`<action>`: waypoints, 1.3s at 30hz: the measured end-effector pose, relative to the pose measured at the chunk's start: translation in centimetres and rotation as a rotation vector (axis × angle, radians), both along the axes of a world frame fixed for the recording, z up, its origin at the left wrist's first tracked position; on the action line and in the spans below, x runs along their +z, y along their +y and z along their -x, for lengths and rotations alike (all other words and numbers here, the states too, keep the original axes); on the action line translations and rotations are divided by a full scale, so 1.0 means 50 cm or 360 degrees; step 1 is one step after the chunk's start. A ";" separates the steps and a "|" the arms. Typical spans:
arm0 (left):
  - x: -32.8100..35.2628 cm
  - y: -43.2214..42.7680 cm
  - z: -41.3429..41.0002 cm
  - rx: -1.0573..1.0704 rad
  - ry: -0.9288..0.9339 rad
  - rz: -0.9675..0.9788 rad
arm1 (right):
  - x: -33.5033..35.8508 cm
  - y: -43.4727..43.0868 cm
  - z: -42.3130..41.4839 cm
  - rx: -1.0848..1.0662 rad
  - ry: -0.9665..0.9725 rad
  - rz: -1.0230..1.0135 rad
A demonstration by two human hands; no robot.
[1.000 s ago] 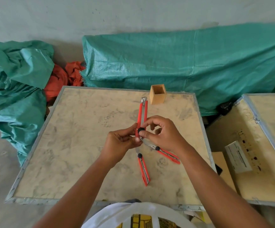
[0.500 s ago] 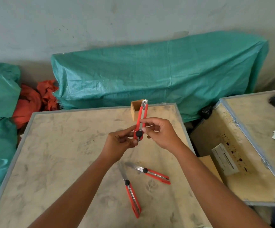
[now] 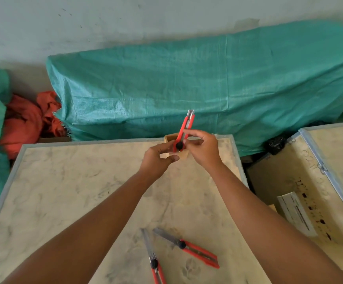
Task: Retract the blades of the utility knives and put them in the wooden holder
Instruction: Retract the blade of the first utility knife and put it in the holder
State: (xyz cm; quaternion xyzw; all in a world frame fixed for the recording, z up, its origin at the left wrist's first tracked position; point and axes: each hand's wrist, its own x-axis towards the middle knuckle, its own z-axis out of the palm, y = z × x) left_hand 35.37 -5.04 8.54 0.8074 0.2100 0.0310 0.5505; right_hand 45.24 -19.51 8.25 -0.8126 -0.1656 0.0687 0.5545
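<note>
Head view. Table, pale, metal-edged. Holder, wooden, at far edge, mostly behind hands. Right hand pinching held knife at lower body; left hand gripping its base beside black knob. Long axis near upright, tip up and slightly right, above holder. Second knife flat near front, blade out, pointing up-left. Third knife just left, blade out, pointing away.

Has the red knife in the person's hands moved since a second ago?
Yes. The held knife has gone away from the person across the table and now sits up over the wooden holder, which it was short of before.
</note>
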 end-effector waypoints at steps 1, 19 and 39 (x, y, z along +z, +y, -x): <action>-0.011 0.006 -0.018 -0.0026 0.0033 -0.0094 | -0.020 0.011 -0.016 -0.0032 -0.0036 0.0026; -0.132 0.108 -0.140 -0.0436 0.0381 -0.0312 | -0.189 0.056 -0.053 -0.0125 -0.0492 0.0218; 0.000 -0.011 0.097 -0.0196 0.0362 -0.0494 | -0.059 -0.064 0.180 -0.0017 -0.0165 0.0238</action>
